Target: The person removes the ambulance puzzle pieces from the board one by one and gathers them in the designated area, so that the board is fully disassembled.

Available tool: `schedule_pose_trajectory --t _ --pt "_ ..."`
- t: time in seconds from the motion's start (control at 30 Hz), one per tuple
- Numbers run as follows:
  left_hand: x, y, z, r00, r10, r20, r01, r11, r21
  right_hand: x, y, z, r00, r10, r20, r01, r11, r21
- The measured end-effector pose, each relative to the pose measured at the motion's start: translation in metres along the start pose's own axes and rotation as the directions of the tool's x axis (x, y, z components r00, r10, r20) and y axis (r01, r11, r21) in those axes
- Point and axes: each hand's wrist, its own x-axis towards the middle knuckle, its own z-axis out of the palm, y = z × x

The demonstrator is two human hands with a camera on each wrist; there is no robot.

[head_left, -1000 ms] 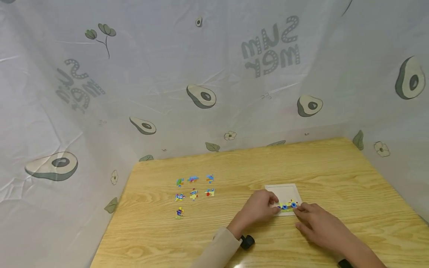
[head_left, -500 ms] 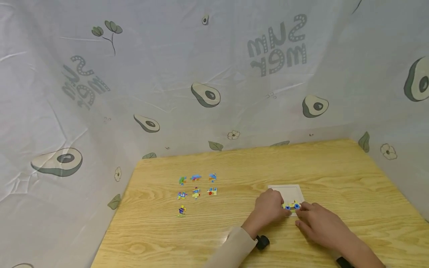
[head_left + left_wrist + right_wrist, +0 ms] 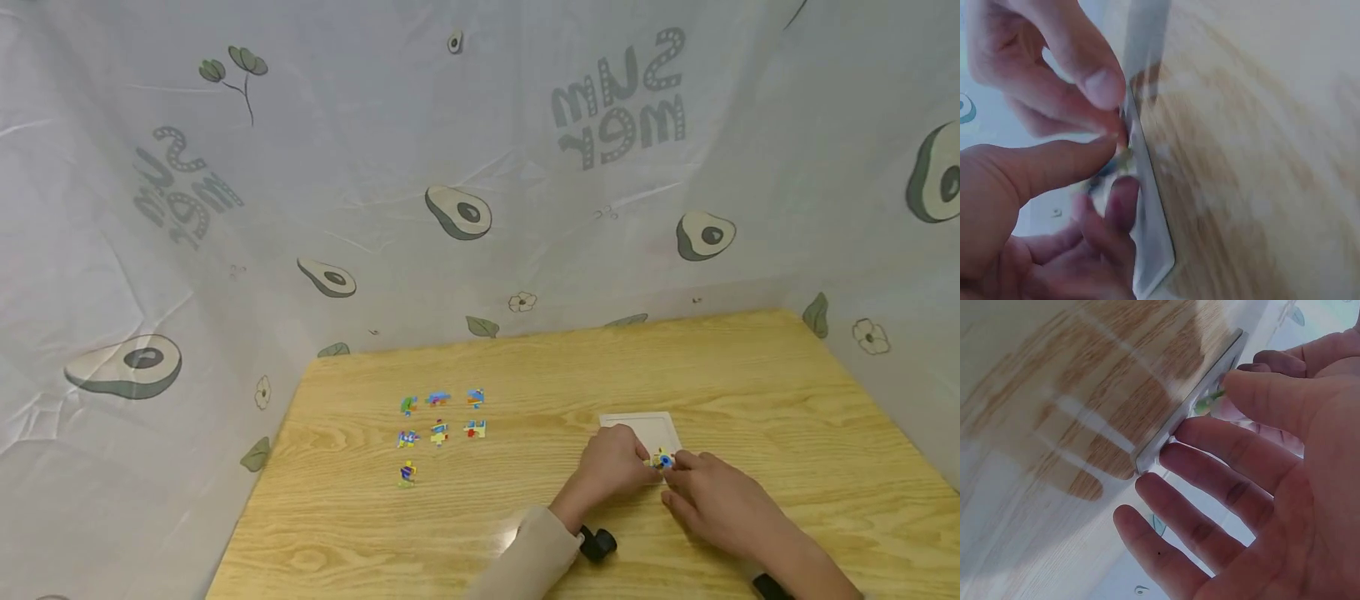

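Observation:
A small white puzzle tray lies on the wooden table in the head view. At its near right end is a puzzle piece, yellow and blue with a wheel printed on it. My left hand reaches over the near left side of the tray. In the left wrist view its thumb and fingers pinch a small puzzle piece, mostly hidden by them. My right hand is at the tray's near right corner. Its fingers are extended and spread, tips along the tray edge, its thumb close to a green bit of puzzle.
Several loose puzzle pieces lie in rows on the left of the wooden table, such as a red and yellow one and a dark blue one. A white curtain printed with avocados hangs behind.
My left hand has moved right along the near edge of the tray, covering more of the puzzle there. My right hand stays nearly still. The head view has shifted slightly.

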Motion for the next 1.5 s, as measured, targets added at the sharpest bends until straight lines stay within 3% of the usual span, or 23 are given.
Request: schedule_pose_trajectory --t 0.23,0.4,0.6,0.73,0.9,1.17,1.23,1.5 --pt "-0.002 -0.005 -0.004 0.998 0.025 -0.061 -0.033 0.990 -0.138 0.001 -0.001 -0.003 0.999 0.000 0.040 0.000 1.000 -0.002" --pt "-0.003 -0.014 -0.010 0.996 0.068 -0.056 -0.079 0.968 -0.236 -0.001 0.000 -0.003 0.997 0.020 0.069 -0.019 1.000 -0.011" --pt "-0.006 -0.031 -0.027 0.986 0.164 -0.035 -0.168 0.954 -0.249 -0.001 0.001 -0.002 0.998 0.026 0.064 -0.027 1.000 0.010" --pt "-0.010 -0.042 -0.039 0.982 0.184 -0.038 -0.187 0.937 -0.294 -0.001 0.002 -0.002 0.996 0.038 0.084 -0.040 0.999 0.023" --pt "-0.015 -0.055 -0.052 0.988 0.138 -0.073 -0.156 0.881 -0.446 -0.001 0.001 -0.003 0.996 0.042 0.080 -0.043 0.999 0.017" --pt "-0.022 -0.075 -0.066 0.990 0.120 -0.072 -0.138 0.764 -0.630 -0.001 0.001 -0.002 0.997 0.034 0.067 -0.036 0.999 0.022" --pt "-0.025 -0.080 -0.067 0.991 0.112 -0.070 -0.131 0.758 -0.639 -0.003 0.001 -0.001 0.996 0.042 0.080 -0.044 0.999 0.022" --pt "-0.041 -0.110 -0.075 0.996 0.073 -0.057 -0.091 0.682 -0.726 -0.003 0.001 -0.002 0.997 0.044 0.064 -0.047 0.998 0.037"
